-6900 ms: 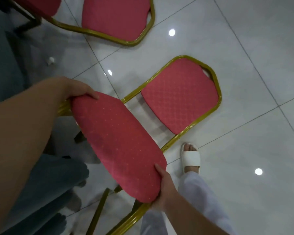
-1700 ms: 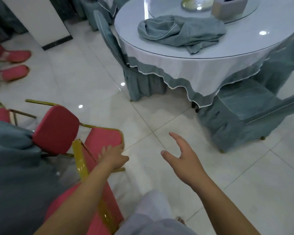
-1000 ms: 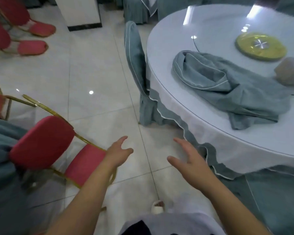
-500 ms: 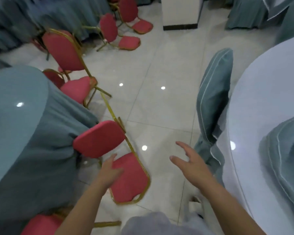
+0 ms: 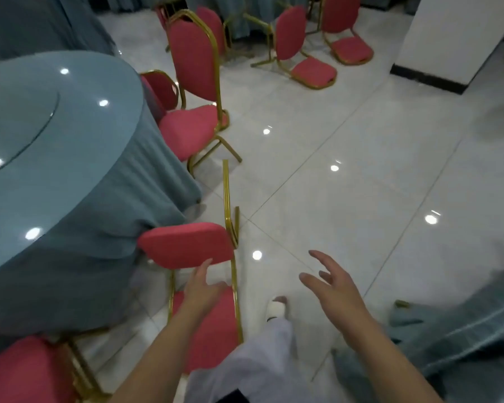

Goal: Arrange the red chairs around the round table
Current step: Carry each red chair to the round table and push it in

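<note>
A red chair with a gold frame lies tipped on the floor beside the round table (image 5: pixel 70 158), which wears a grey-blue cloth. The chair's seat cushion (image 5: pixel 184 247) stands on edge and its backrest (image 5: pixel 213 324) lies flat below it. My left hand (image 5: pixel 200 289) hovers open over the backrest, its fingertips just under the seat's lower edge. My right hand (image 5: pixel 332 286) is open with spread fingers over bare floor, to the right of the chair. An upright red chair (image 5: pixel 192 91) stands at the table's far side.
More red chairs: one tucked behind the table (image 5: pixel 160 88), two lying at the back (image 5: pixel 300 53) (image 5: pixel 346 36), one cushion at bottom left (image 5: pixel 21 370). A white pillar (image 5: pixel 448 39) stands back right. Grey-blue cloth (image 5: pixel 463 338) fills the lower right. My sandalled foot (image 5: pixel 275 309) is between my hands.
The view has swung left, away from the white-topped table and onto the blue table and tipped chair. My left hand has moved up toward the seat's edge. Both hands stay open.
</note>
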### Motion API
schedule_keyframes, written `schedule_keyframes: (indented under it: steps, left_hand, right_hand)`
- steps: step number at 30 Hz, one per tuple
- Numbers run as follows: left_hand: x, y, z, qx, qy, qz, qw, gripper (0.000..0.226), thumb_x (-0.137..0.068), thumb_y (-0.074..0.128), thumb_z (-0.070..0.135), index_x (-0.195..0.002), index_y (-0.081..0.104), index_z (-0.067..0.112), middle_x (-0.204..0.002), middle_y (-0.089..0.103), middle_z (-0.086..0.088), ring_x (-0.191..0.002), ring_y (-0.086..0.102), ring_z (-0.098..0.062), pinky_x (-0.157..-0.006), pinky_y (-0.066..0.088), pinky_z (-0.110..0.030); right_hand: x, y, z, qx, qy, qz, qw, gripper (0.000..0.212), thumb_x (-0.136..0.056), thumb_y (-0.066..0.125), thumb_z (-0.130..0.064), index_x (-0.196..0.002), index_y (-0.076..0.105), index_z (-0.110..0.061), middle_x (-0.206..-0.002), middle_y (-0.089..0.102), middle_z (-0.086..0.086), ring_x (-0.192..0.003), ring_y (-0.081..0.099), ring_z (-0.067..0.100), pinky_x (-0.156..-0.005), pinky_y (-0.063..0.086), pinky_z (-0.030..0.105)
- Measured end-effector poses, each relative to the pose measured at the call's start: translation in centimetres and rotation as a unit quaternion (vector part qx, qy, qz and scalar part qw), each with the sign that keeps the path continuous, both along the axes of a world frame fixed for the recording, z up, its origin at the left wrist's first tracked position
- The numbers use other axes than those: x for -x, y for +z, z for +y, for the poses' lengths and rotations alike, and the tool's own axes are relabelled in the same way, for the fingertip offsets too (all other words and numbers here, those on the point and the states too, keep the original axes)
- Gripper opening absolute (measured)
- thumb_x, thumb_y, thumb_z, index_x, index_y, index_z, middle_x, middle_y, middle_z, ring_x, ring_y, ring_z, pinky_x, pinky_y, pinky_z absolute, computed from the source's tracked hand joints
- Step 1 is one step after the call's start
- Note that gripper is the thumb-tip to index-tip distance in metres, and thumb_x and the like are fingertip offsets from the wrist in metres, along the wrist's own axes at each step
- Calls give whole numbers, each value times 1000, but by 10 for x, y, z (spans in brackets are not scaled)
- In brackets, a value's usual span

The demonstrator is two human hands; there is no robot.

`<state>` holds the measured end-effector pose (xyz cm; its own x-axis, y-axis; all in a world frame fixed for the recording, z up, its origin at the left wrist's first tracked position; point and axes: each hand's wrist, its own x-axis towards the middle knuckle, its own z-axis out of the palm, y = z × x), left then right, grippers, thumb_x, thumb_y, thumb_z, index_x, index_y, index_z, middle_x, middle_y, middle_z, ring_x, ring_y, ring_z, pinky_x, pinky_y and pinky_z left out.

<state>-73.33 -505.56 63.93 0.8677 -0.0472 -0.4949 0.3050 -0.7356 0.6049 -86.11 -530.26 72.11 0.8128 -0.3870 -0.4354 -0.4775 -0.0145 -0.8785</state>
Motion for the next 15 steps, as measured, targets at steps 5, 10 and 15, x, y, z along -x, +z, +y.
schedule_keyframes:
  steps: [5, 10, 15]
  left_hand:
    - [-111, 4, -60, 88, 30, 37, 995, 71, -86, 69, 18, -149, 39, 29, -147, 42, -6, -131, 45, -29, -110, 40, -49]
    - [-214, 20, -121, 136, 81, 33, 987, 64, -90, 62, 18, -146, 38, 37, -123, 56, -2, -97, 62, -22, -75, 59, -35]
    - [-276, 10, -156, 153, 141, 9, 978, 58, -92, 62, 23, -144, 41, 40, -145, 44, 0, -119, 50, -20, -97, 47, -37]
  right_hand:
    - [-112, 32, -59, 66, 25, 2, 998, 47, -90, 67, -40, -132, 49, -53, -139, 41, -26, -133, 41, 6, -97, 39, 31]
    - [-198, 53, -106, 78, 20, -12, 997, 47, -89, 67, -41, -130, 49, -56, -136, 42, -26, -128, 42, 2, -94, 39, 30]
    - [-285, 37, -142, 60, 77, 17, 995, 49, -90, 67, -36, -133, 49, -52, -140, 44, -19, -130, 42, 6, -93, 42, 32]
